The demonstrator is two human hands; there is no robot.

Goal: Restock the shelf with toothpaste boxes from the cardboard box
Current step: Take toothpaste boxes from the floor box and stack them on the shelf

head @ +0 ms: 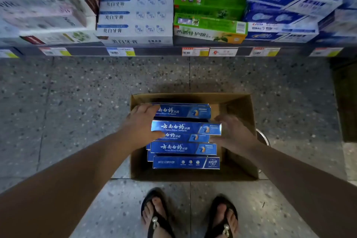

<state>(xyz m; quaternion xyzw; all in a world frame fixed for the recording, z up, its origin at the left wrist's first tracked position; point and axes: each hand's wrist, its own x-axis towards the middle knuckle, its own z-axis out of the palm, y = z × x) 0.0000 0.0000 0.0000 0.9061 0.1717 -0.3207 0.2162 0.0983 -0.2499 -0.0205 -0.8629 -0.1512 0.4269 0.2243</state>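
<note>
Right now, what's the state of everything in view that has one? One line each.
cardboard box: open, on the floor, partly filled.
top toothpaste box: flat, highest of the pile, a hand at each end.
other toothpaste boxes: stacked flat inside.
left hand: grips the top box's left end.
right hand: fingers straight, touching its right end.
shelf: stocked, with a dark gap above the green boxes.

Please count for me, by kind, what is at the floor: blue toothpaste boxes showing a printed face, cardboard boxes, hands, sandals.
blue toothpaste boxes showing a printed face: 5
cardboard box: 1
left hand and right hand: 2
sandals: 2
Total: 10
</note>
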